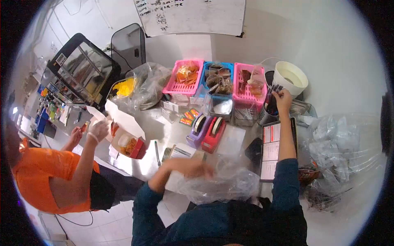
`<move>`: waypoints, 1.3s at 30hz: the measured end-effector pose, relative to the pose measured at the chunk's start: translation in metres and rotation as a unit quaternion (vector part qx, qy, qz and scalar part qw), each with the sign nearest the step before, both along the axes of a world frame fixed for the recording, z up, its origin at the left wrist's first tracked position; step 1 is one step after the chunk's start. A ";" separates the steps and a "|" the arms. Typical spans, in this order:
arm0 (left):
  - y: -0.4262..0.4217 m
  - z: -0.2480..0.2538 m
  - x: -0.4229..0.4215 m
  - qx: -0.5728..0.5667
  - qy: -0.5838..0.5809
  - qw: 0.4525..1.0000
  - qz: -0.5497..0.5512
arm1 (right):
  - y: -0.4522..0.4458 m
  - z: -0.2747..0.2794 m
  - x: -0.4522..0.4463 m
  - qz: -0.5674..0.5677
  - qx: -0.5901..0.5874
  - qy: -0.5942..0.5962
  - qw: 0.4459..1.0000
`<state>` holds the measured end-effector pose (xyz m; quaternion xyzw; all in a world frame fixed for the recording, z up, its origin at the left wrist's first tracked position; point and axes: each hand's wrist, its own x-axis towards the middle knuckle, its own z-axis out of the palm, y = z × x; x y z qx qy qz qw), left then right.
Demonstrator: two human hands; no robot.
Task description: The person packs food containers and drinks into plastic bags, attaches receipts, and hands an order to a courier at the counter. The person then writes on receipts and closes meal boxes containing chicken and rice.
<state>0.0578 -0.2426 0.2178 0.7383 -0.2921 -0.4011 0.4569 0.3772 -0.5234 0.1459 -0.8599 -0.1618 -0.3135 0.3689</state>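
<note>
A dark shirt [221,227] is seen closest, at the counter's [163,132] front edge, where a clear plastic bag [230,186] is spread. Above the bag's left side the left hand [191,167] is held low, its curled fingers blurred; whether plastic is gripped cannot be told. Toward the counter's back edge, right of middle, the pen cup [269,119] is partly covered by the right hand [283,97], its arm stretched forward across a tablet [271,153]. Fingers are bunched at the pens [276,88]; whether one is grasped appears too small to settle. Tape dispensers [213,135] are set between the hands, baskets [184,78] lined along the back edge. A whiteboard [201,18] is cut off above; at left, an opened box [139,149] is attended by an orange-shirted co-worker [53,176].
</note>
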 end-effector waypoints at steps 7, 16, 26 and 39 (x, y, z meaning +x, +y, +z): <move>0.023 -0.130 0.247 0.184 -0.381 0.816 0.394 | 0.003 0.116 -0.076 0.014 0.209 -0.157 0.965; 0.000 -0.168 0.320 0.268 -0.270 0.878 0.289 | -0.016 0.170 -0.267 0.172 0.359 -0.027 0.917; -0.003 -0.030 0.198 0.015 -0.596 0.630 0.498 | 0.042 0.071 -0.325 0.437 -0.108 0.345 0.823; -0.090 -0.067 -0.088 -0.015 -0.626 0.773 0.097 | 0.040 -0.029 -0.334 0.437 -0.381 0.286 0.763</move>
